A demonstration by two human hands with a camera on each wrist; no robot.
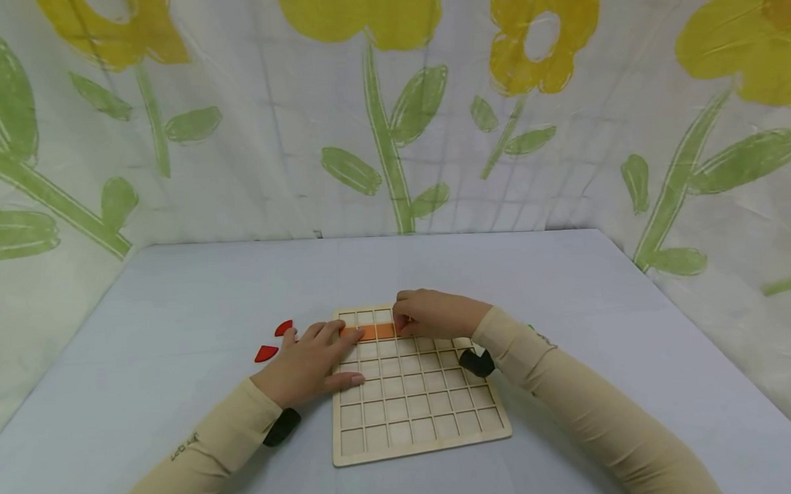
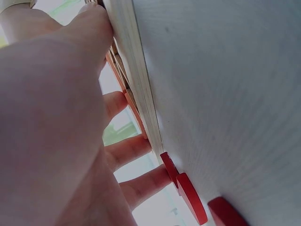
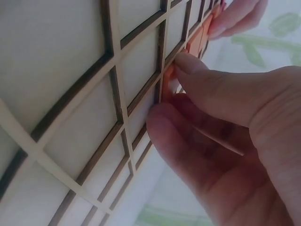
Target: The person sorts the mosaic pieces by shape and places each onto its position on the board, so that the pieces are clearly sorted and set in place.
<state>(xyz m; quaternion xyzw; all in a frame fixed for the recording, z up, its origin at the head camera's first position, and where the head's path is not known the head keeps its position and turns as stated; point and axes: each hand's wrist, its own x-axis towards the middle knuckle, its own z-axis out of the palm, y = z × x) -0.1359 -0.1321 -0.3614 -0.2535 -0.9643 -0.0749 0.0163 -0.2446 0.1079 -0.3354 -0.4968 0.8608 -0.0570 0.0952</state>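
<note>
A pale wooden grid board (image 1: 415, 448) lies on the table, with a row of orange tiles (image 1: 377, 331) near its far edge. My right hand (image 1: 440, 313) is bent over the right end of that row. Its thumb and forefinger pinch an orange tile (image 3: 168, 84) at a grid cell; the tile is partly hidden by the fingers. My left hand (image 1: 311, 366) rests spread along the board's left edge, a fingertip on the leftmost orange tile and the thumb lower on the grid. Beside its outer fingers lie red fan-shaped pieces (image 1: 265, 353); one (image 2: 170, 165) touches a fingertip.
The table (image 1: 194, 297) has a pale covering and meets a flower-printed curtain (image 1: 236, 187) at the back. A small green thing (image 1: 531, 327) shows partly behind the right forearm. Dark wrist cameras (image 1: 282, 427) hang below both wrists.
</note>
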